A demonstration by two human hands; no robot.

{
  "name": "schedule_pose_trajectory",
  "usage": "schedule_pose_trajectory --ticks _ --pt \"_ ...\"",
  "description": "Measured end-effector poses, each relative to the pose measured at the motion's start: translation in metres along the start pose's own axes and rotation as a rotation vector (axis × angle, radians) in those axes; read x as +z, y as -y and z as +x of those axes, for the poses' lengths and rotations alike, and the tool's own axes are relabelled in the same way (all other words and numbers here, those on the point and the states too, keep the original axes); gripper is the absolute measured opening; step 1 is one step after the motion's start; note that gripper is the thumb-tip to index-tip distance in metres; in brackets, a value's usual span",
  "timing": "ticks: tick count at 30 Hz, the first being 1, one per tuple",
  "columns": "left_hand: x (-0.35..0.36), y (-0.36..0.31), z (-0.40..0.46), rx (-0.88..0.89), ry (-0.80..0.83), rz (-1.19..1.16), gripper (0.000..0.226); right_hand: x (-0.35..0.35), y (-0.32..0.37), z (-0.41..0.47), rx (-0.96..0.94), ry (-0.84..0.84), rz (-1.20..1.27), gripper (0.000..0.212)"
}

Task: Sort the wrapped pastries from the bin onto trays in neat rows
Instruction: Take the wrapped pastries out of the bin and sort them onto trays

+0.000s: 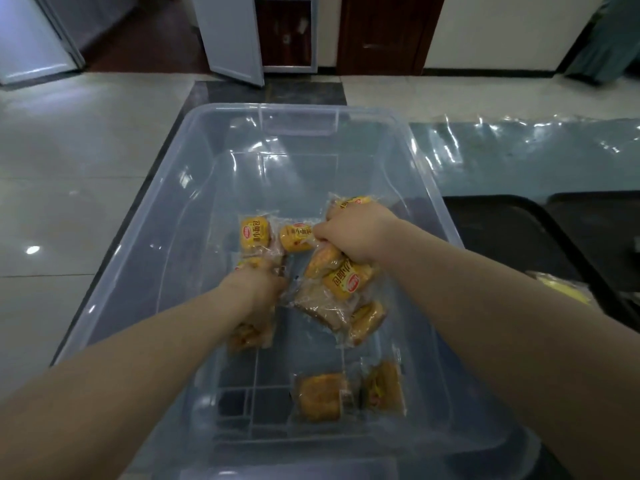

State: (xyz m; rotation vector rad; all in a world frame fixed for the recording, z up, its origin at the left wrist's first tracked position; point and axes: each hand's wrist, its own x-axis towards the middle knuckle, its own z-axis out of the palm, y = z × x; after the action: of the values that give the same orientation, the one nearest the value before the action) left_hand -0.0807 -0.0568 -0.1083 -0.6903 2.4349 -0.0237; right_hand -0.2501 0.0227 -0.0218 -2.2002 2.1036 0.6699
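In the clear bin (166,216), wrapped pastries (255,234), some in both hands.

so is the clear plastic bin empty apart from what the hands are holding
No, two wrapped pastries lie loose on the floor of the clear plastic bin, nearer than the left hand and right hand.

Both bare forearms reach forward from the lower edge of the view, converging toward the centre. The left hand (258,289) comes in from 7 o'clock, back of the hand up, fingers curled downward and closed in a grip, fingertips hidden beneath it. The right hand (356,233) comes in from 4 o'clock, slightly farther forward at 12 o'clock of the left, knuckles up, fingers clenched in a full fist-like grip
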Motion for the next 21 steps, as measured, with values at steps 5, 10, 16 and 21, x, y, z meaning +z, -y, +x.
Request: schedule_pose_trajectory --ticks 5,10,16,21 --pt "-0.019 0.002 -0.007 -0.057 -0.127 -0.123 0.017 -0.005 0.000 -0.004 0.012 -0.004 0.037 0.030" --pt "-0.026 0.008 -0.018 -0.102 -0.156 -0.156 0.017 -0.011 0.002 -0.009 0.030 -0.039 0.078 0.029" --pt "-0.062 0.028 -0.042 -0.117 -0.431 -0.235 0.010 -0.021 0.004 -0.017 0.019 -0.123 0.093 0.031" --pt "-0.085 0.044 -0.082 -0.081 -0.660 -0.331 0.009 -0.028 -0.007 -0.035 0.046 -0.302 0.119 0.044"
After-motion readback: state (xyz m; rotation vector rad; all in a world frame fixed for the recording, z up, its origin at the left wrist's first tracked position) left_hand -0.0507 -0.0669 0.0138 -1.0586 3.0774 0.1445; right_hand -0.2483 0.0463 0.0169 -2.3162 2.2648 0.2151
